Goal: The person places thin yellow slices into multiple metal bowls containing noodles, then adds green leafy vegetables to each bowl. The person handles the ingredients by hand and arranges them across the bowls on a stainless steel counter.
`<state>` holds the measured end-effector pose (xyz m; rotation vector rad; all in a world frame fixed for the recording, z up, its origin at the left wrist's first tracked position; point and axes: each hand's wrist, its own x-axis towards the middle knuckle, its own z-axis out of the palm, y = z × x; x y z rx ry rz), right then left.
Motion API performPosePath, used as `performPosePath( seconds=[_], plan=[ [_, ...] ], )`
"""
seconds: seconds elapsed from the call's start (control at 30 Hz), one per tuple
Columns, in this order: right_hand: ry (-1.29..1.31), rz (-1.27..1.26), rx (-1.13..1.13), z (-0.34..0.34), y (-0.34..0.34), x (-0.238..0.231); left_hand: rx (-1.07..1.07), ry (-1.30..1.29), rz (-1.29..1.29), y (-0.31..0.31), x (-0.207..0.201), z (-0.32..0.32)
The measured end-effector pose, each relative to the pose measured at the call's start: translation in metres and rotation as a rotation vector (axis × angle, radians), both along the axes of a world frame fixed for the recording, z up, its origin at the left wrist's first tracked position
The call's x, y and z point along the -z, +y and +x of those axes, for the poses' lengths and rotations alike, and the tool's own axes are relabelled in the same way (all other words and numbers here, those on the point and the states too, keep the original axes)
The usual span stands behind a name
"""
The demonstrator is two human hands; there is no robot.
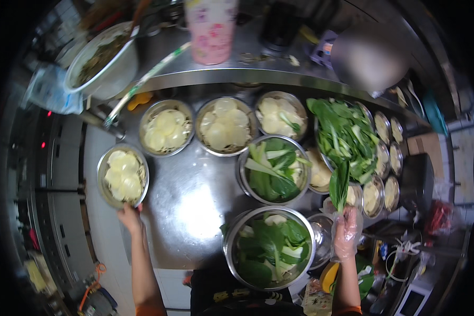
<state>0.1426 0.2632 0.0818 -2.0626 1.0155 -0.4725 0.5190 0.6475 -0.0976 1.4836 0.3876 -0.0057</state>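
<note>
At the left table edge, my left hand [130, 217] grips the near rim of a steel bowl [99, 175] holding pale round slices [124, 174] over thin shreds. My right hand [346, 234], in a clear plastic glove, is closed around the pale stalk of a leafy green, apparently bok choy [341, 187], its leaf pointing away from me. Just beyond it, a big bowl heaped with cut greens [347, 134] stands at the right. Two bowls of leaves over slices [275, 176] sit between my hands, the nearer bowl [229, 250] close to my body.
Three more bowls of pale slices [167, 128] line the back, the rightmost with a bit of green. Several small bowls [373, 197] crowd the right side. On the shelf [168, 79] stand a white basin [130, 63], a pink patterned container [211, 34] and a green-white stick [152, 73].
</note>
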Motion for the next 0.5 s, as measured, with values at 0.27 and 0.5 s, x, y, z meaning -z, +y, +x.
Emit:
performPosePath(
  seconds=[0.27, 0.5],
  plan=[
    [-0.15, -0.066, 0.175, 0.001, -0.032, -0.004, 0.553, -0.054, 0.05, -0.116, -0.134, -0.051],
    [-0.294, -0.048, 0.254, 0.001, -0.072, 0.007, 1.074, 0.21, -0.116, -0.252, -0.147, -0.082]
  ],
)
